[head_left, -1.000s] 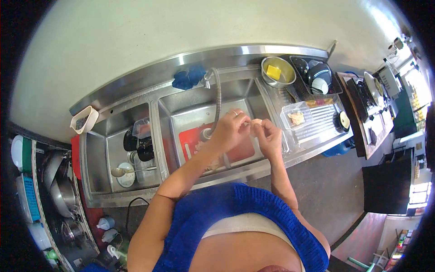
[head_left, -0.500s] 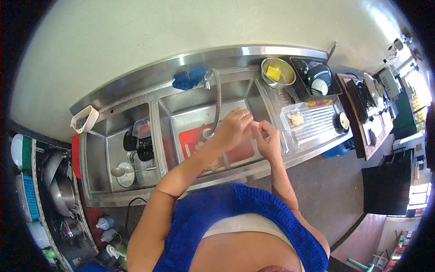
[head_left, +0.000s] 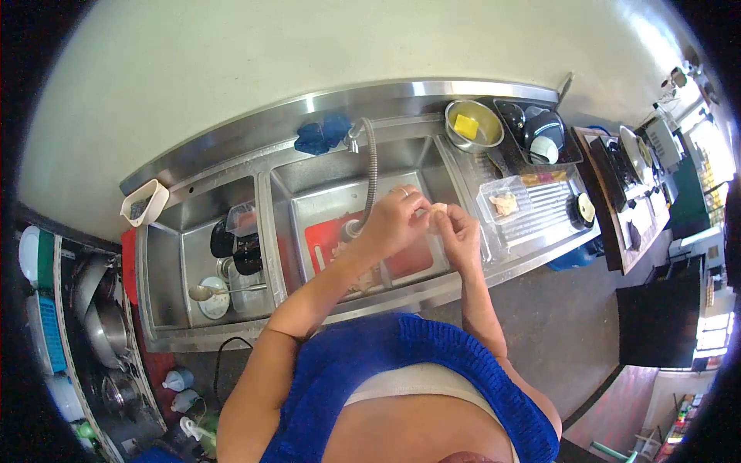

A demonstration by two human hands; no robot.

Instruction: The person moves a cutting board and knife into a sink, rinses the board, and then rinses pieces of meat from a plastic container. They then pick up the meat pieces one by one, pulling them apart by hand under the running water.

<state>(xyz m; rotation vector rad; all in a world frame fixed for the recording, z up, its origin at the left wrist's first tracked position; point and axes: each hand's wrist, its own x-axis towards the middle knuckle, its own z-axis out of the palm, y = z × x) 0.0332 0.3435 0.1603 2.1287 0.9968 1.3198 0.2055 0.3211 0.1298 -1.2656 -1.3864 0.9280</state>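
Note:
Over the right-hand sink basin, my left hand (head_left: 395,222) and my right hand (head_left: 460,234) meet, fingertips pinched close together. Between them is a small pale piece of raw meat (head_left: 439,208), partly hidden by the fingers; its exact kind is unclear. Below lies a red cutting board (head_left: 409,261) inside the basin, with pale pinkish meat pieces (head_left: 364,282) on and around it. The flexible tap hose (head_left: 372,166) hangs down, its spray head (head_left: 352,228) just left of my left hand. A clear plastic container (head_left: 486,197) holding pale pieces (head_left: 504,204) sits right of my hands.
The left basin (head_left: 166,266) holds a ladle (head_left: 202,293), a white lid (head_left: 214,306) and black items. A steel bowl (head_left: 457,133) with a yellow sponge (head_left: 466,126) stands behind the drainboard, beside a dish rack (head_left: 567,154). Blue gloves or cloth (head_left: 315,137) lie by the tap.
My hands have shifted slightly and my right fingers have turned, so the pale piece between them shows more plainly. The things around the sink look unmoved.

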